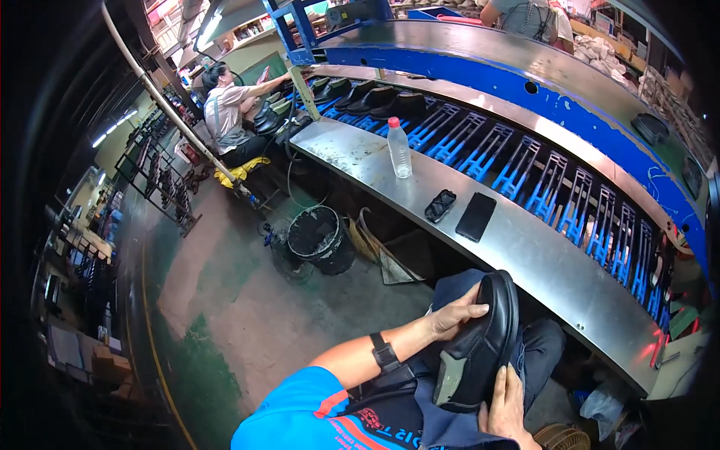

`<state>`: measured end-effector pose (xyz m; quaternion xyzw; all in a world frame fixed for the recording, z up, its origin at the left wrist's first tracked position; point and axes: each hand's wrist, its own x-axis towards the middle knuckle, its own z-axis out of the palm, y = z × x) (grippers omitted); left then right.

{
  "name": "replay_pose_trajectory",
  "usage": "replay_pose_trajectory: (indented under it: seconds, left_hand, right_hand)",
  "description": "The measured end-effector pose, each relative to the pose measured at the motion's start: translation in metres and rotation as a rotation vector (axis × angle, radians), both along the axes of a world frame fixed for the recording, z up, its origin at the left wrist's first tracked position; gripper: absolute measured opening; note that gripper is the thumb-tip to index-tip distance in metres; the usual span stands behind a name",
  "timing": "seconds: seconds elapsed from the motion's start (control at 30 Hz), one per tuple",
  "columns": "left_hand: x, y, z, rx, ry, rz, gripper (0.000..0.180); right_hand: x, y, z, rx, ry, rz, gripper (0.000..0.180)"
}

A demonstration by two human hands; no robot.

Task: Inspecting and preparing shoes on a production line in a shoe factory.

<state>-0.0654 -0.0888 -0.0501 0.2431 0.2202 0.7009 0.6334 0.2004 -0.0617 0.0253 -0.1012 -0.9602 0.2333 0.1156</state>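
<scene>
A black leather shoe [484, 341] is held over my lap, its toe pointing up toward the metal bench and a grey-green patch showing at its heel end. My left hand [456, 315] grips its left side, thumb pressed on the upper and the other fingers partly hidden. Along the sole edge on the other side, near the heel, my right hand [505, 405] supports the shoe with its fingers against it. A black watch [385, 353] is strapped on my left wrist.
The metal bench [555, 277] bears a clear bottle [399, 150] with a red cap, a black phone [476, 216] and a small black object [440, 205]. Behind runs a blue-pronged conveyor [499, 150] with several shoes. A black bucket [319, 238] stands below; a co-worker [229, 112] sits far left.
</scene>
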Motion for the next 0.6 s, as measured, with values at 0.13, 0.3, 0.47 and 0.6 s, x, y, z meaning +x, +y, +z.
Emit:
replay_pose_trajectory:
  seconds: [0.13, 0.3, 0.47, 0.6]
  left_hand:
    - [0.025, 0.044, -0.016, -0.257, -0.007, 0.124, 0.061]
    - [0.028, 0.069, 0.003, -0.476, 0.286, -0.032, 0.054]
    - [0.012, 0.026, 0.021, -0.448, 1.285, -0.086, 0.052]
    - [0.054, 0.062, 0.008, -0.117, 0.446, 0.221, 0.042]
  right_hand:
    - [-0.005, 0.015, -0.001, 0.18, 0.106, -0.114, 0.096]
    - [-0.036, 0.065, 0.009, 0.145, 0.521, 0.168, 0.083]
    - [-0.056, 0.107, 0.005, -0.508, 0.518, -0.367, 0.065]
    - [-0.083, 0.15, -0.045, -1.178, 0.157, -0.672, 0.031]
